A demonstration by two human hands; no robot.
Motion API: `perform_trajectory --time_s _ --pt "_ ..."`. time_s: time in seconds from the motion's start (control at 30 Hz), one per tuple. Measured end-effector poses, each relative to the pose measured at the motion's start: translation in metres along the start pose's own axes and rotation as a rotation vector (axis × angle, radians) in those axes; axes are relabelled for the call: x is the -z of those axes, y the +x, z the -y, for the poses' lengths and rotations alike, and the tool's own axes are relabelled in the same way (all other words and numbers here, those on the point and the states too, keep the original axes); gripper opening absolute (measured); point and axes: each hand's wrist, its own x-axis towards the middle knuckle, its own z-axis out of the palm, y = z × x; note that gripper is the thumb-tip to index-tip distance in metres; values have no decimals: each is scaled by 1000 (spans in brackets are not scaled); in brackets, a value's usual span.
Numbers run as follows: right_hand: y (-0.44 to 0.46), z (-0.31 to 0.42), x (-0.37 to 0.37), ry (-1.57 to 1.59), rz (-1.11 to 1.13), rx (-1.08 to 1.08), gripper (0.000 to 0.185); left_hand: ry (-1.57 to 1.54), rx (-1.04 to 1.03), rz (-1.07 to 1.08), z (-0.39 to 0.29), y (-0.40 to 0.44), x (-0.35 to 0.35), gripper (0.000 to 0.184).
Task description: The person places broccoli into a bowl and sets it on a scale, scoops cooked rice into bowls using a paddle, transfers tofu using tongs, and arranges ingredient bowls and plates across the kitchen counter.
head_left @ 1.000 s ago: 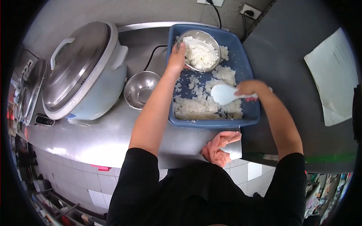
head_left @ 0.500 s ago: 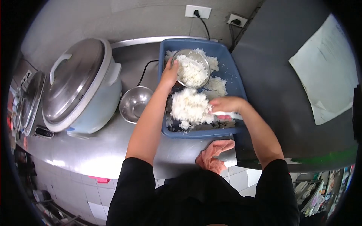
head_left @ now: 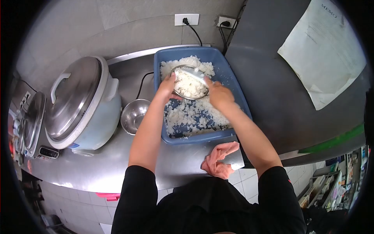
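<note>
My left hand (head_left: 168,87) grips the rim of a metal bowl (head_left: 179,94) filled with cooked rice (head_left: 189,84). In my right hand (head_left: 219,93) is a pale rice paddle (head_left: 191,72), its blade laid over the rice at the bowl's far side. The fingers of that hand wrap the handle and mostly hide it. Both hands are above a blue plastic tub (head_left: 238,90), where loose rice (head_left: 183,117) is spread over the bottom and heaped toward the back.
Left of the tub stands a second metal bowl (head_left: 134,116). Beyond it is a large lidded rice cooker (head_left: 83,105). A pink cloth (head_left: 219,159) lies at the steel counter's front edge. A dark panel with a paper memo (head_left: 323,50) borders the right side.
The paddle, loaded with a big clump of rice before, has moved up from the tub to the bowl. The clump is off it, and the bowl is fuller. The camera view has shifted slightly.
</note>
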Motion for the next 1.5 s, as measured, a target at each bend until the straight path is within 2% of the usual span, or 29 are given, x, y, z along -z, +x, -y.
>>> perform_trajectory --time_s 0.03,0.1,0.13,0.2,0.3,0.37,0.43,0.5,0.53,0.6,0.63,0.7,0.77,0.8,0.83,0.9,0.97,1.1,1.17,1.2,1.3,1.37,1.43,1.47,1.5 --pt "-7 -11 6 0 7 4 65 11 -43 -9 0 1 0 57" --pt "-24 -31 14 101 -174 9 61 -18 -39 -41 -1 3 -1 55" --pt "-33 -30 16 94 -166 14 61 -65 -42 -55 -4 1 -1 55" --pt "-51 -27 22 33 52 100 58 -102 -78 -72 -2 2 1 53" --pt "-53 -41 24 99 32 140 54 -26 -100 -84 0 1 0 52" --pt "-54 -65 14 344 -248 247 42 -50 -101 -98 1 -1 -1 52" --pt "-72 -63 52 561 95 64 37 -27 -166 -128 0 -1 0 51" --pt "-81 -79 57 647 295 76 37 -18 -170 -153 3 3 3 52" --pt "-80 -80 52 650 307 77 37 -27 -179 -161 4 6 4 52" --pt "-79 -87 36 372 442 229 37 -51 -185 -166 5 8 4 53" --pt "-73 -96 5 326 309 337 38 -43 -180 -159 6 7 4 53" --pt "-80 -76 -12 287 -43 345 37 -100 -181 -86 5 5 3 52" --pt "-92 -56 -14 427 -253 336 35 -109 -166 -47 4 -1 1 51" --pt "-103 -48 -10 554 -283 320 33 -144 -161 -13 5 -2 0 52" --pt "-117 -44 -10 555 -388 354 30 -181 -156 30 6 -4 -2 54" --pt "-152 -45 -16 646 -444 303 26 -165 -125 139 18 5 6 56" --pt "-192 -47 -29 886 -383 146 28 -79 -73 137 20 -12 4 58" --pt "-271 -60 -58 1039 -531 39 26 -20 40 158 18 -87 -36 53" --pt "-311 -67 -64 1239 -511 -66 29 7 19 296 22 -128 -71 51" --pt "-332 -69 -61 1401 -490 -139 29 9 11 488 32 -137 -87 50" --pt "-389 -74 -65 1740 -529 -275 27 79 90 721 66 -178 -162 50" --pt "-453 -96 -86 1626 -641 -465 31 88 246 890 121 -203 -219 50" --pt "-527 -122 -120 1639 -681 -613 30 63 248 1011 164 -257 -293 48" --pt "-567 -131 -130 1625 -722 -638 30 94 340 891 154 -334 -341 48" --pt "-607 -139 -138 1535 -753 -766 27 92 318 1094 198 -332 -368 48"
